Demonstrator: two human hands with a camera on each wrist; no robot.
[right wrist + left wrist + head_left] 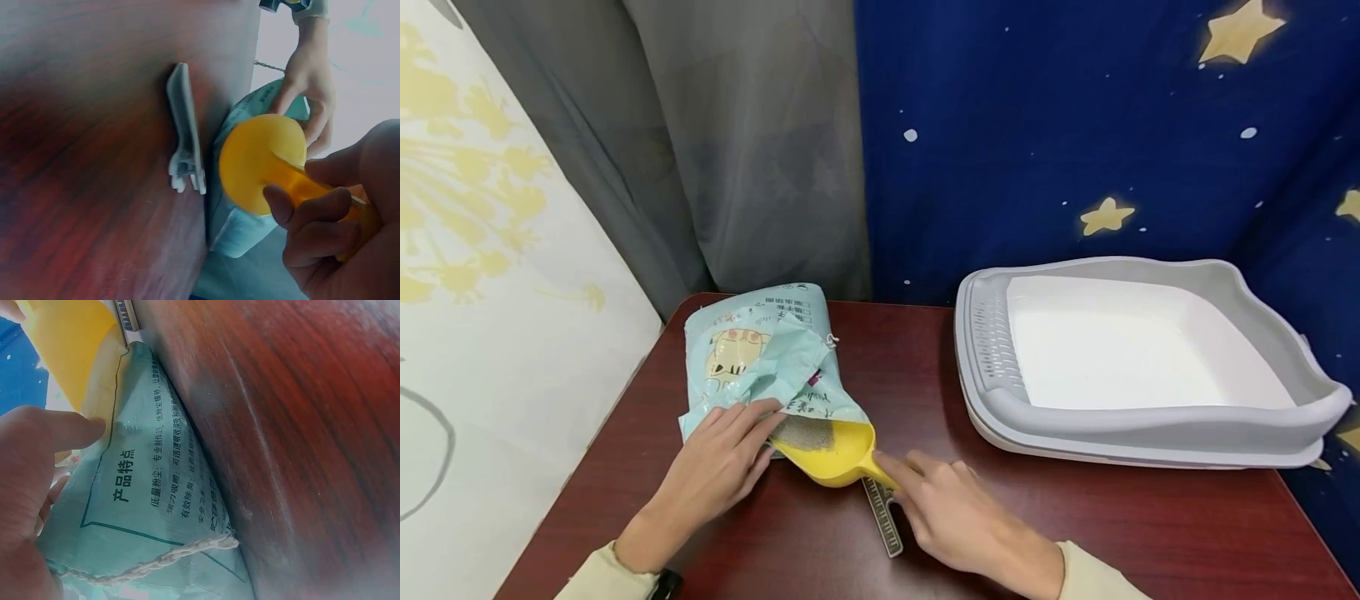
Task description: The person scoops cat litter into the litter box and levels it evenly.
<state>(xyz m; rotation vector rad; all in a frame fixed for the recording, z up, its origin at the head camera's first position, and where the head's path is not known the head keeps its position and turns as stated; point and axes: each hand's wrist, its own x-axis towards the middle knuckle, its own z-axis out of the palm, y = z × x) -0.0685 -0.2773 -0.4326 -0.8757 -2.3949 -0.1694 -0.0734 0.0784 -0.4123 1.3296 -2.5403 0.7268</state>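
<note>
A light blue bag (760, 333) with a cartoon animal and printed text lies on the table, its mouth facing the front right. My left hand (718, 458) grips the rim of that mouth; in the left wrist view the thumb (75, 428) presses on the bag's side. My right hand (958, 517) holds a yellow scoop (850, 454) by its handle, the fingers curled round it in the right wrist view. The scoop's front part sits inside the bag mouth. Grey-brown granules (805, 432) lie in the scoop; its front edge is hidden by the bag.
To the right stands a grey and white litter tray (1157, 421) with a slotted step on its left side. A long grey clip (882, 517) lies on the dark red table (917, 375) below the scoop handle. Curtains hang behind; a white patterned wall is at the left.
</note>
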